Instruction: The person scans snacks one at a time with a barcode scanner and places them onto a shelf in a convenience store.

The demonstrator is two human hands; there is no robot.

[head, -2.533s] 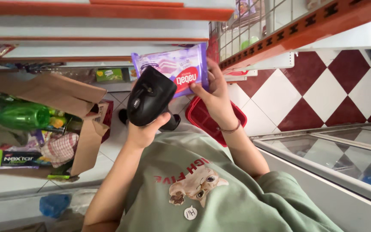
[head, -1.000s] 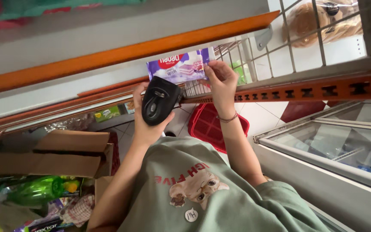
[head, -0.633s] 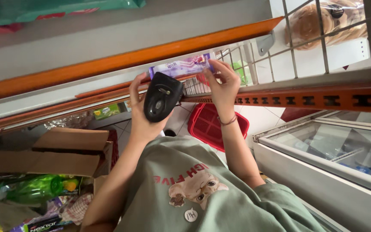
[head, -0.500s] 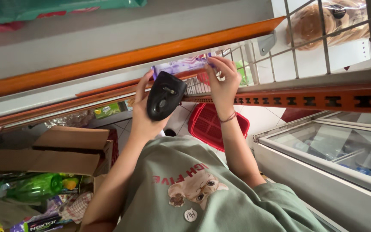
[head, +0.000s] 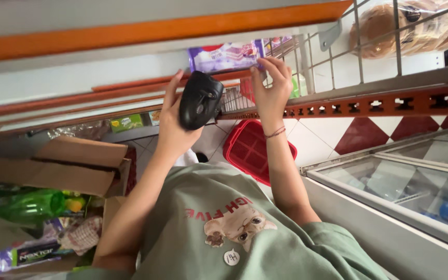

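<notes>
So the right hand [head: 271, 85] has its fingers pinched on the right end of a purple snack packet [head: 227, 55], which sits up on the white shelf [head: 79, 78] with the orange edge; the packet's long axis runs left-right across the frame, along the shelf lip, printed face toward the camera. The left hand [head: 175, 124] is wrapped around a black handheld scanner [head: 199, 100], fingertips stretched up toward the packet's left end; the scanner's long axis runs roughly up-down, top end just under the packet. Containers: an open cardboard box [head: 53, 166] lower left with a green bottle [head: 29, 206] and mixed wrapped stuff in it, hard to tell what exactly. A red basket [head: 252, 150] sits on the floor, looks bare inside. The wire rack [head: 390, 46] holds bagged bread, half cut off. The glass-topped freezer [head: 405, 181] has blurry contents.
</notes>
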